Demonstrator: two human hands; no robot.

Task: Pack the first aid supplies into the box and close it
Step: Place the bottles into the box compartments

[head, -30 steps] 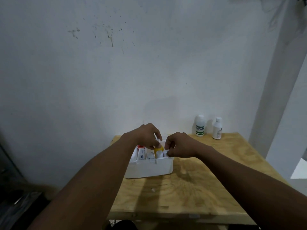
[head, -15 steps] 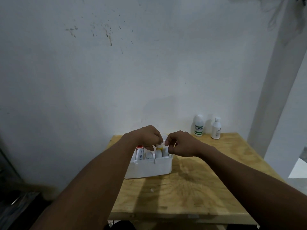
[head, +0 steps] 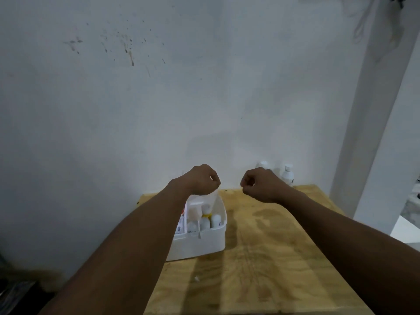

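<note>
A white open box stands on the wooden table, near its left edge. Inside it several small white bottles stand upright, with a tube with red print at the left. My left hand hovers above the box's back edge, fingers pinched on a pale translucent piece that hangs down into the box; it looks like thin plastic. My right hand is a closed fist to the right of the box, above the table. I see nothing in it.
Two white bottles stand at the table's back right against the wall: one in plain view, the other mostly behind my right hand. A white pillar rises to the right of the table. A small white scrap lies near the front.
Both hands have risen out of the box and moved apart. The left hand now pinches a translucent piece hanging over the box.
</note>
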